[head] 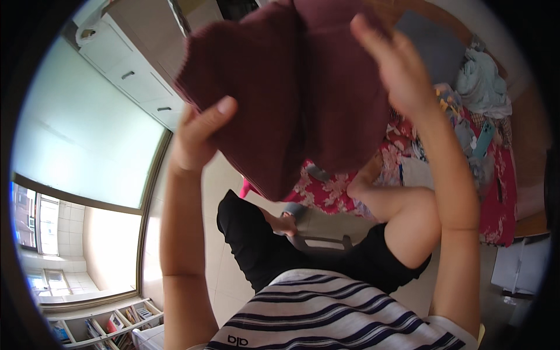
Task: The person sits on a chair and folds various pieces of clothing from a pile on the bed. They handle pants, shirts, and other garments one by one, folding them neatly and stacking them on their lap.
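Note:
A maroon ribbed garment (262, 87), folded down its middle, is held up before me and fills the top centre of the view. My left hand (197, 135) grips its left edge, thumb lying across the near face and fingers hidden behind the cloth. At the garment's right edge, my right hand (404, 72) holds on with the thumb raised along the fabric. That hand is slightly blurred, and its other fingers are largely hidden.
Below the garment, a red floral sheet (328, 192) covers a bed. On it lie a teal phone (484, 139), a pale blue cloth heap (483, 83) and other fabrics. White drawers (127, 74) and a frosted window (87, 131) stand at left, above a bookshelf (105, 326).

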`<state>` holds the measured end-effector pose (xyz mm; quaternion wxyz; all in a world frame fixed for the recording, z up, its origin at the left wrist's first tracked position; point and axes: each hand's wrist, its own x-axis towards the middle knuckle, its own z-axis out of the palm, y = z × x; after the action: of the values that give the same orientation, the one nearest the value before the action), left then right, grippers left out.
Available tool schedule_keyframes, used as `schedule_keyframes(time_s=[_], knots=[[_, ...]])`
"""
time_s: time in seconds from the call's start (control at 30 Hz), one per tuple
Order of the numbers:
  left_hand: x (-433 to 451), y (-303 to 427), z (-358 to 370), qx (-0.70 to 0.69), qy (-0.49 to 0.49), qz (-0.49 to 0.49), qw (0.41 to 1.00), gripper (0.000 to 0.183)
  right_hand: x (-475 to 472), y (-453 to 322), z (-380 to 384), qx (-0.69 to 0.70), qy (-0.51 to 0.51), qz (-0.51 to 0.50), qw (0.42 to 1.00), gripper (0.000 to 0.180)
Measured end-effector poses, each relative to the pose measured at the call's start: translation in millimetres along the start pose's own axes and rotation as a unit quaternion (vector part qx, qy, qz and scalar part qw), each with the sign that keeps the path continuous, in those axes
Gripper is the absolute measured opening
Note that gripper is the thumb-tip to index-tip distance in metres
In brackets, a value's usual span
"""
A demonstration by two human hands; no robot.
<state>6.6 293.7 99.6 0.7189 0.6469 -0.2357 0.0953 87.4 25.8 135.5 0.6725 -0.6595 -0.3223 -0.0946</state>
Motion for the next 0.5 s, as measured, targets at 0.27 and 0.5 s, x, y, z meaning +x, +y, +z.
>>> schedule_keyframes(time_s=[0.27,0.5], knots=[[-36.3,-50.6,45.1,-0.170,0.020,-0.004,0.985,0.080,-52.1,16.7,74.0,-0.350,-0.184,-0.276,0.876,0.037],[-45.5,-53.9,48.2,-0.297,0.117,-0.107,0.942,0.055,-55.6,24.4,65.8,-0.261,-0.198,-0.177,0.928,0.063]])
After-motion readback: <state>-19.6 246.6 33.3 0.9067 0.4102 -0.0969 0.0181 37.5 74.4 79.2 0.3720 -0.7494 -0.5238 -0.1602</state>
